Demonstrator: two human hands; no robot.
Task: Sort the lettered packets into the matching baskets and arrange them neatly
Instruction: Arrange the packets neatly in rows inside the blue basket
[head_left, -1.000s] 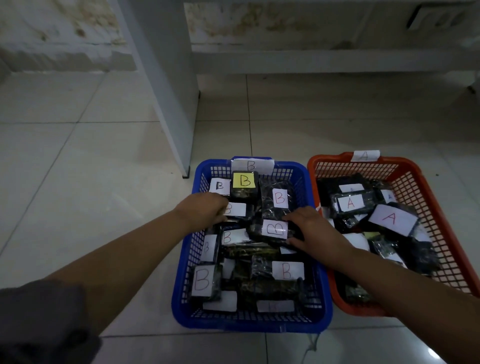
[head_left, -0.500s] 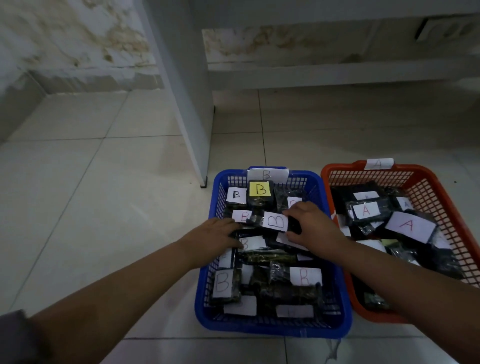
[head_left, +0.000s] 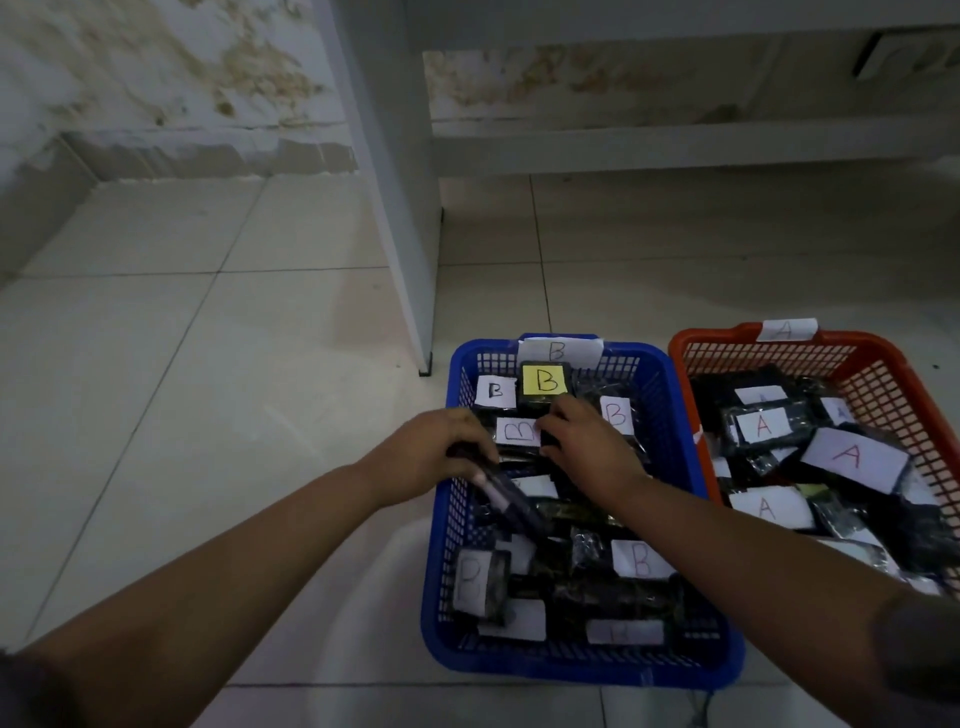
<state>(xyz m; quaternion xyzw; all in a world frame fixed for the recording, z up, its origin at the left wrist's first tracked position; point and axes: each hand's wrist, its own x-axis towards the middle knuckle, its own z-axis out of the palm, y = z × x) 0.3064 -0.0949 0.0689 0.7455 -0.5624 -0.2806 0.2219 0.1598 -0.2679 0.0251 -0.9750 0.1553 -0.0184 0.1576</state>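
Observation:
A blue basket (head_left: 441, 545) tagged B holds several dark packets with B labels, one label yellow (head_left: 544, 380). Beside it on the right stands an orange basket (head_left: 893, 384) tagged A, filled with A packets (head_left: 852, 457). Both my hands are inside the blue basket. My left hand (head_left: 436, 447) grips a dark packet (head_left: 511, 506) tilted on edge near the left wall. My right hand (head_left: 587, 441) holds the right end of a white-labelled B packet (head_left: 519, 432) in the far middle.
The baskets sit on pale floor tiles. A grey cabinet or table leg (head_left: 400, 208) rises just behind the blue basket. A stained wall (head_left: 156, 78) runs along the back left. Open floor lies to the left of the baskets.
The view has shifted so the baskets sit further right. My right hand moved the B packet toward the far left. My left hand has closed on a dark packet and tipped it up.

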